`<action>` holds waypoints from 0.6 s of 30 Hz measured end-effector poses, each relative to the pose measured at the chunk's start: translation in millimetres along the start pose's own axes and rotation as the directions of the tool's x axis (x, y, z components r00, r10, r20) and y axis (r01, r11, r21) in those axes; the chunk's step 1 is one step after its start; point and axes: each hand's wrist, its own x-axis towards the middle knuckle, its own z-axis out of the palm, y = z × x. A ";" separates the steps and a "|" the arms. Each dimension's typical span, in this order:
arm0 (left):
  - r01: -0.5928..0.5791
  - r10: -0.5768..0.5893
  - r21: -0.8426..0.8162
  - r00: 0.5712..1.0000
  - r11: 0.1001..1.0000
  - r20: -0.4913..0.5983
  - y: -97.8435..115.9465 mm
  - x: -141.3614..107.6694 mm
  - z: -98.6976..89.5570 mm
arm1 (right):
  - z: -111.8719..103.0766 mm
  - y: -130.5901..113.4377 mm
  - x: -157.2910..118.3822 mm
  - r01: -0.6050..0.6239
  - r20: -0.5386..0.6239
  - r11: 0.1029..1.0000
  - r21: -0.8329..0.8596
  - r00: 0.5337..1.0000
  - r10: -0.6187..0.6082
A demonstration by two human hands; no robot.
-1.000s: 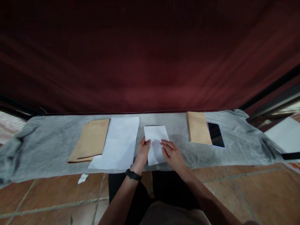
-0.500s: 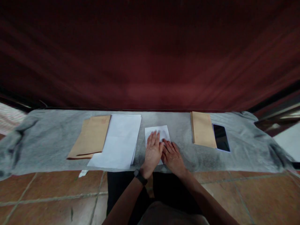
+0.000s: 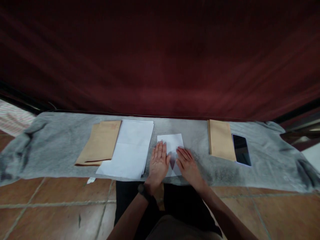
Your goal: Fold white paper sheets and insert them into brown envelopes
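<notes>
A small white sheet of paper (image 3: 172,139), seemingly folded, lies on the grey cloth in front of me. My left hand (image 3: 159,163) rests flat on its left side, palm down, fingers together and stretched forward. On its right edge lies my right hand (image 3: 188,165), fingers stretched out and angled to the left. The middle of the paper shows between the two hands, with a shadow on it; parts of both side edges are hidden under them. Neither hand grips anything.
Larger white sheets (image 3: 132,146) lie stacked to the left, partly under brown paper envelopes (image 3: 102,140). Right of me are another stack of brown envelopes (image 3: 222,138) and a phone (image 3: 241,149). A grey cloth (image 3: 62,143) covers the narrow surface; a dark red curtain (image 3: 160,66) hangs behind.
My hands have moved apart: the left slid toward the left edge of the paper, the right a little to the right. More of the paper's middle now shows. The view has shifted slightly.
</notes>
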 end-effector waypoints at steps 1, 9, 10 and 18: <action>-0.034 0.034 -0.017 0.999 0.999 0.003 2.4 -7.4 -0.6 | -1.0 0.5 7.0 0.019 0.009 1.000 0.017 1.000 -0.020; -0.179 0.185 -0.116 0.982 0.977 0.043 9.7 -32.7 1.1 | 13.1 8.4 62.3 0.310 0.150 0.950 0.036 0.938 -0.312; -0.179 0.185 -0.114 0.982 0.977 0.041 9.8 -31.8 0.0 | 15.4 12.7 66.2 0.314 0.158 0.949 0.025 0.936 -0.314; -0.194 0.200 -0.079 0.978 0.978 0.065 11.9 -28.5 -10.2 | 23.1 49.5 97.6 0.263 0.168 0.961 -0.081 0.954 -0.247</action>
